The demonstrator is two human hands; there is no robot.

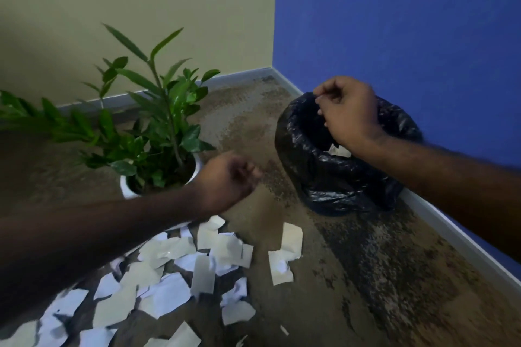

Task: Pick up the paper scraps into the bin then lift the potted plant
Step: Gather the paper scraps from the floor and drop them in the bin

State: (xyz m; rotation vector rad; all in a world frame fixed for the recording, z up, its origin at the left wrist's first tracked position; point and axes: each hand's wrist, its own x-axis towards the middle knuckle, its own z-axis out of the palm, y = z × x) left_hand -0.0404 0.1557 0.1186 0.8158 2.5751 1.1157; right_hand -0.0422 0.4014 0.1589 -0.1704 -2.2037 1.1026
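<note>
Paper scraps point(180, 270) lie strewn on the brown floor point(352, 276) beneath the left hand point(225, 180), loosely curled and empty. Right hand point(348, 113), fingers bent, empty, hovers over the black-lined bin point(324, 175), one scrap visible inside. Potted plant point(152, 132) stands just beyond the left hand

floor and what sits on it

the mottled brown floor point(352, 276) carries a bin point(324, 177) lined with a black bag, set against the blue wall's skirting. left of the bin stands a potted plant point(158, 132) in a white pot. nearer the camera than the bin, paper scraps point(197, 270) lie scattered, many overlapping.
</note>
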